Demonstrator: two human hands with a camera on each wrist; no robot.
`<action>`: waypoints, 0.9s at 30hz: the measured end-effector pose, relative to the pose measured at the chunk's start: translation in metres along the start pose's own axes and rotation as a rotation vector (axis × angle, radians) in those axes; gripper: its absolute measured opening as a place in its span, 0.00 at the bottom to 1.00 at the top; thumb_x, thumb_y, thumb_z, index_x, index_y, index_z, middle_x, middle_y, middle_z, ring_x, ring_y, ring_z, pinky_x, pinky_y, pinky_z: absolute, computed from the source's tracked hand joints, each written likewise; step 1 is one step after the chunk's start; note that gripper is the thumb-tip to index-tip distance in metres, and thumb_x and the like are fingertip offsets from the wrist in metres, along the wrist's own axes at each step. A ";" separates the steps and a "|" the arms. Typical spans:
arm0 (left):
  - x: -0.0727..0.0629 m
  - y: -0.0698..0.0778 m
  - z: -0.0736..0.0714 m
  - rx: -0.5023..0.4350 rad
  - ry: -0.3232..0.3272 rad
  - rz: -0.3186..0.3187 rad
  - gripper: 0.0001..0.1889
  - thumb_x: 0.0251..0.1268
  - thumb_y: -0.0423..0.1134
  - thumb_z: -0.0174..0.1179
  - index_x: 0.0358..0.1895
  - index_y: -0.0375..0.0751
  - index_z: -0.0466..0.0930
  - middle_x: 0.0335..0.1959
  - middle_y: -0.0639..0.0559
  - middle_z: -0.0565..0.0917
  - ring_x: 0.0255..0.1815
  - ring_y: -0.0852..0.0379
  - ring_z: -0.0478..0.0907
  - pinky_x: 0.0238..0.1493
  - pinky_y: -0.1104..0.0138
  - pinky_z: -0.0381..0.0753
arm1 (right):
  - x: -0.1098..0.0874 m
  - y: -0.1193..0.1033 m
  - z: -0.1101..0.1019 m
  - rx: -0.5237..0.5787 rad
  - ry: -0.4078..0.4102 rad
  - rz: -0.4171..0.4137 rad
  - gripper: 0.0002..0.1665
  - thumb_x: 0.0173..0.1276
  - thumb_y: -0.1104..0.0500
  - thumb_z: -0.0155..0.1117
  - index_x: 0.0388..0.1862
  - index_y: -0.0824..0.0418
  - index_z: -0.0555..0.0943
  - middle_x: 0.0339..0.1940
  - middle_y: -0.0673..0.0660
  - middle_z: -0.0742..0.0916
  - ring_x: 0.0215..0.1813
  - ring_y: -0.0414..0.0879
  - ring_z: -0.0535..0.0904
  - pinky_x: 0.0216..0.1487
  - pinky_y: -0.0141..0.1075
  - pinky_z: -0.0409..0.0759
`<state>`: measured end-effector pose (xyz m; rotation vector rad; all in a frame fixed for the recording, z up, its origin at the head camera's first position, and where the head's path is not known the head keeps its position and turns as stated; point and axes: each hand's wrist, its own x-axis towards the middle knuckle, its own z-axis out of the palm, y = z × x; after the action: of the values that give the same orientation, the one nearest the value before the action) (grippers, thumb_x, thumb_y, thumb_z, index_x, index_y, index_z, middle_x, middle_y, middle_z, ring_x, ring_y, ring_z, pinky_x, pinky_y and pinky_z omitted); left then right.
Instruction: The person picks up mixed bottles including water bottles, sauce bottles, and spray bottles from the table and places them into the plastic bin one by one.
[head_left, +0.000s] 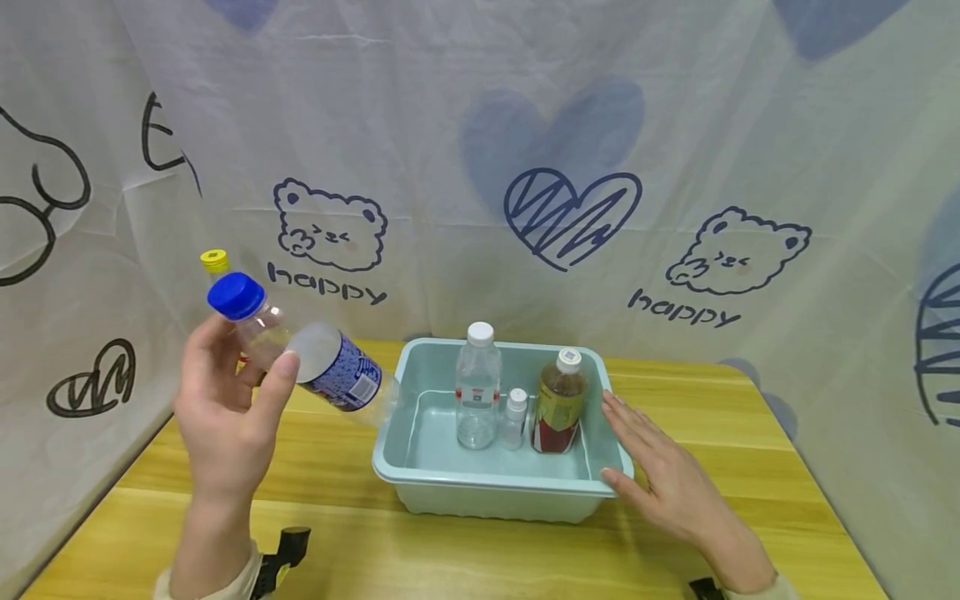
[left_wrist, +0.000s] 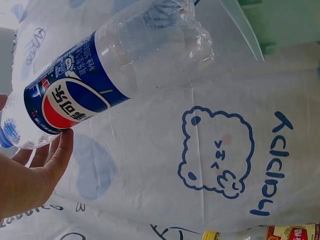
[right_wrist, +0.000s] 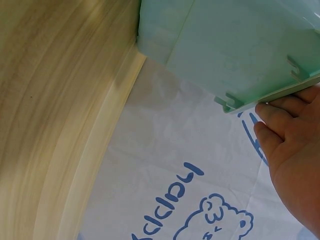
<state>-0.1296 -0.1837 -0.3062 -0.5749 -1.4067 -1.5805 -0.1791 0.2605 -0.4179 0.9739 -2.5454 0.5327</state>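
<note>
My left hand (head_left: 228, 417) grips a clear plastic soda bottle (head_left: 341, 371) near its neck. This bottle has a blue cap and a blue label with a red, white and blue round logo (left_wrist: 75, 100). It is tilted, cap up to the left, its base overlapping the left rim of a pale green plastic basin (head_left: 502, 482). At the basin's right rim, my right hand (head_left: 667, 475) lies with fingers straight, fingertips right at the edge. Inside the basin stand a clear bottle with a white cap (head_left: 477, 383), a small white-capped bottle (head_left: 513, 421) and a brown-liquid bottle (head_left: 558, 408).
Behind my left hand stands a yellow-capped bottle (head_left: 215, 261), mostly hidden; its red label (left_wrist: 295, 234) shows in the left wrist view. The basin sits on a wood-grain table (head_left: 480, 558). A pale printed cloth (head_left: 435, 250) hangs behind and along the sides.
</note>
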 end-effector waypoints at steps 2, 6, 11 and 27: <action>-0.002 0.000 0.003 -0.001 -0.012 0.006 0.31 0.59 0.17 0.59 0.68 0.24 0.70 0.62 0.36 0.78 0.60 0.44 0.77 0.59 0.70 0.83 | -0.001 0.000 -0.001 -0.001 0.000 -0.005 0.45 0.73 0.49 0.67 0.82 0.63 0.63 0.84 0.57 0.65 0.81 0.59 0.64 0.81 0.25 0.43; -0.005 -0.003 0.011 -0.029 -0.045 0.017 0.30 0.60 0.17 0.60 0.69 0.23 0.69 0.62 0.36 0.78 0.60 0.44 0.77 0.60 0.68 0.83 | -0.001 0.000 -0.001 0.001 0.000 -0.011 0.45 0.74 0.49 0.66 0.82 0.63 0.62 0.84 0.57 0.64 0.81 0.58 0.63 0.81 0.26 0.43; -0.010 -0.005 0.023 -0.009 -0.107 -0.018 0.29 0.63 0.20 0.62 0.69 0.25 0.68 0.62 0.36 0.77 0.62 0.44 0.77 0.61 0.67 0.83 | 0.000 0.001 -0.001 0.002 0.004 -0.021 0.45 0.74 0.49 0.66 0.83 0.61 0.61 0.84 0.58 0.64 0.81 0.60 0.63 0.82 0.27 0.44; -0.028 -0.021 0.062 0.052 -0.274 -0.172 0.34 0.60 0.15 0.63 0.71 0.28 0.67 0.63 0.43 0.76 0.65 0.43 0.76 0.64 0.63 0.82 | 0.000 0.001 -0.001 -0.004 0.003 -0.026 0.45 0.74 0.49 0.66 0.82 0.63 0.62 0.84 0.58 0.64 0.80 0.60 0.63 0.82 0.28 0.43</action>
<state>-0.1479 -0.1170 -0.3255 -0.6737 -1.7369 -1.6400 -0.1795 0.2618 -0.4172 1.0029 -2.5271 0.5214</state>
